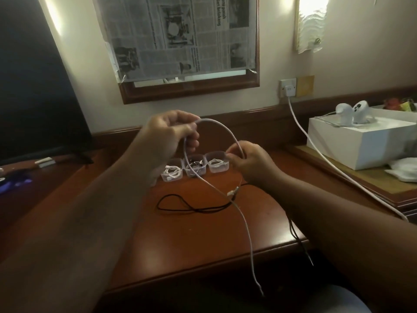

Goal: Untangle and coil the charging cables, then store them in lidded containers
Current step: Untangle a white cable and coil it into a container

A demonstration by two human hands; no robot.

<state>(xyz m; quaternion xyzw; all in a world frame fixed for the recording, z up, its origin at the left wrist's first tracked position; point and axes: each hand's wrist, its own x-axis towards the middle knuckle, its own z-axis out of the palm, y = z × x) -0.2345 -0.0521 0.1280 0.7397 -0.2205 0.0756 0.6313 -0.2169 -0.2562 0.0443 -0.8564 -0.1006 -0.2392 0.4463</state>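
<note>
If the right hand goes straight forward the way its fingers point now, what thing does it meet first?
Probably the rightmost clear container, which sits just beyond the right hand on the wooden desk. The hand is raised with the white cable, so it might pass above; depth is unclear.

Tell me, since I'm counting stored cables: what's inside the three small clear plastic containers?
The three small clear plastic containers hold coiled cables: white left and right, dark and white in the middle. The hands and the held white cable partly cover them.

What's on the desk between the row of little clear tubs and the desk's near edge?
In the head view, a thin black cable lies looped there.
</note>
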